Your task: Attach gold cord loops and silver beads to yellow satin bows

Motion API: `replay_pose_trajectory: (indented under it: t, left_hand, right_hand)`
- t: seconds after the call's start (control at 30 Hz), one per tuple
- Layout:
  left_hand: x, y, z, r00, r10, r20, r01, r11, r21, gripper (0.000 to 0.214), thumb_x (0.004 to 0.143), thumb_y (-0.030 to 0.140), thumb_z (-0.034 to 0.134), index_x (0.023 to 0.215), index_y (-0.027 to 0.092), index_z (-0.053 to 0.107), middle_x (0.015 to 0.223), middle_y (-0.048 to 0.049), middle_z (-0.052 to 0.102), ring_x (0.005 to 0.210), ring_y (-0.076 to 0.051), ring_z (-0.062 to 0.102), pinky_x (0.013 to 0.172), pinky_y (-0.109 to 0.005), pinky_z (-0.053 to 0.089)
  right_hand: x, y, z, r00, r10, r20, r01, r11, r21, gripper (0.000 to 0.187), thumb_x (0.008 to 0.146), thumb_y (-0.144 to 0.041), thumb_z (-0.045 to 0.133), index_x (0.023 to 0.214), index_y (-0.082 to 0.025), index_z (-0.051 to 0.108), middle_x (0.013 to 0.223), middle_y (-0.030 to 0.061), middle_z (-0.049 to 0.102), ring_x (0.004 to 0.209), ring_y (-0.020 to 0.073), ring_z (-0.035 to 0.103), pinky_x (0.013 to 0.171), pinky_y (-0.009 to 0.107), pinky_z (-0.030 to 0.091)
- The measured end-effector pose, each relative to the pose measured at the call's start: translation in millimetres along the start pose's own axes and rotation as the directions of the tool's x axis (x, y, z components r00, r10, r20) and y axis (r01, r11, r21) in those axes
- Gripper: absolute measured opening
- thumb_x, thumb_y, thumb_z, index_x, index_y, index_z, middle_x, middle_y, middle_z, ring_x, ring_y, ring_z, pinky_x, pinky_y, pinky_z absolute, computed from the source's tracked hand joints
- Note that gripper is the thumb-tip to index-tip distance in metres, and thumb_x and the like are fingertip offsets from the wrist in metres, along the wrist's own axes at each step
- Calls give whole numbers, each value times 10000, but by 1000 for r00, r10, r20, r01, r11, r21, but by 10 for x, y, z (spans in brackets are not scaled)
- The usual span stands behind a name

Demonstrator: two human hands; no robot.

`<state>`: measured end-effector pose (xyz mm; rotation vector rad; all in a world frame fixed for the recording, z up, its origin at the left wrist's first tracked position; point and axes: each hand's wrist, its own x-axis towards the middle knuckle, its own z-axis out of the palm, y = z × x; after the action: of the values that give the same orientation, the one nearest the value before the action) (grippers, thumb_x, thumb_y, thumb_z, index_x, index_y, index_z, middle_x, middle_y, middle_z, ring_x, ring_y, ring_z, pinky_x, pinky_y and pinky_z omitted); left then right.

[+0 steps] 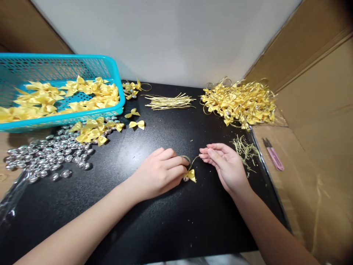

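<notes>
Low over the middle of the black table, my left hand [165,171] is closed on a yellow ribbon bow [191,176], one wing of which sticks out past the fingers. A silver bead [186,179] shows at the bow's near side, partly hidden. From the bow a thin gold cord [194,161] curves up to the right. My right hand [224,162] pinches the free end of that cord between thumb and fingers, palm turned up. The left fingertips and the bow's other wing are out of sight behind the hand.
A turquoise basket [120,86] of yellow bows stands at the back left, silver beads [52,154] spread before it. Cut gold cords [171,101] lie at the back. A heap of corded bows [239,103], cord scraps [245,151] and pink snips [273,154] are at right.
</notes>
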<state>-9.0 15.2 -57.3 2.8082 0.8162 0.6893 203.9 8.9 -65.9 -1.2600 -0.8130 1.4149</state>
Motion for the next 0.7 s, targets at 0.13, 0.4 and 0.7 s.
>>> replay_pose_trajectory:
  t: [0.13, 0.4, 0.7]
  left_hand:
    - [-20, -78, -86, 995, -89, 37, 91, 994, -55, 119, 882, 163, 558, 919, 205, 664, 1200, 0, 710, 827, -179, 531, 732, -331, 399]
    - [81, 114, -106, 950, -279, -137, 236, 934, -268, 66, 845, 187, 631, 908, 173, 620, 876, -31, 721, 777, -152, 597, 722, -304, 468]
    - [85, 229, 63, 908, -411, 83, 414, 845, -338, 293, 766, 261, 700, 1015, 188, 566, 994, -60, 651, 889, -214, 574, 779, -367, 488]
  right_hand:
    - [-44, -24, 3, 995, -34, 99, 35, 999, -7, 220, 708, -357, 818, 816, -205, 701, 784, 41, 780, 690, 162, 733, 670, 292, 591]
    - [-215, -72, 39, 949, -46, 313, 51, 999, -7, 88, 797, -300, 757, 827, -228, 715, 795, 24, 783, 714, 167, 746, 711, 319, 621]
    - [-253, -80, 51, 951, -64, 301, 68, 998, 0, 68, 798, -291, 754, 818, -234, 724, 798, 22, 777, 711, 166, 739, 719, 328, 628]
